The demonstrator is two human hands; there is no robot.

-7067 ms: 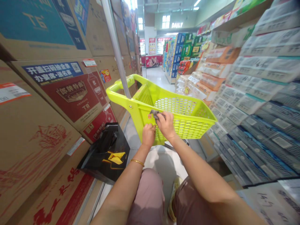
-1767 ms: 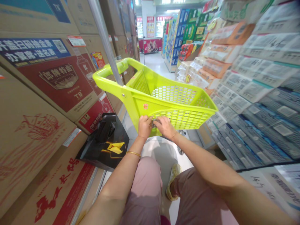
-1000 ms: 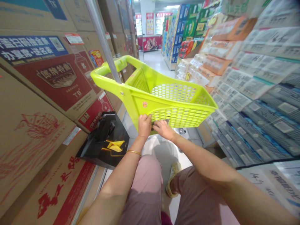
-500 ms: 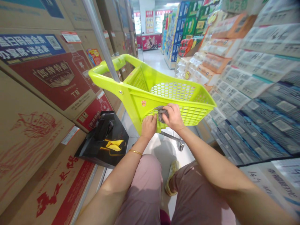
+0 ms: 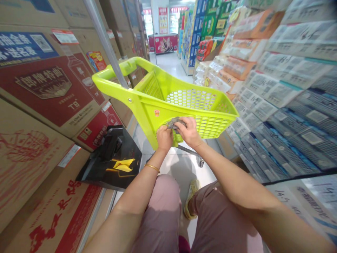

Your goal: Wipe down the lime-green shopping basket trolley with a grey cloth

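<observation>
A lime-green plastic shopping cart [image 5: 147, 109] with a perforated basket stands in front of my knees. My right hand [image 5: 190, 133] has its fingers curled over a crumpled grey cloth [image 5: 177, 123] and presses it to the near side of the basket. Just left of it, my left hand [image 5: 165, 137] is closed against the same lower side of the basket, its fingertips partly hidden. The cloth's left end reaches the fingers of my left hand. A small red and white sticker [image 5: 157, 113] sits on the cart above my left hand.
Stacked cartons [image 5: 42, 84] line the left side, with a black bag [image 5: 116, 158] on the floor below them. On the right rise piles of wrapped packs [image 5: 279, 80]. A metal pole [image 5: 105, 42] slants down to the cart's handle. A cart wheel [image 5: 200, 162] shows below the basket.
The grey cloth and my right hand have shifted left along the basket side, closer to my left hand. The whole view has drifted slightly, so the cart sits further left.
</observation>
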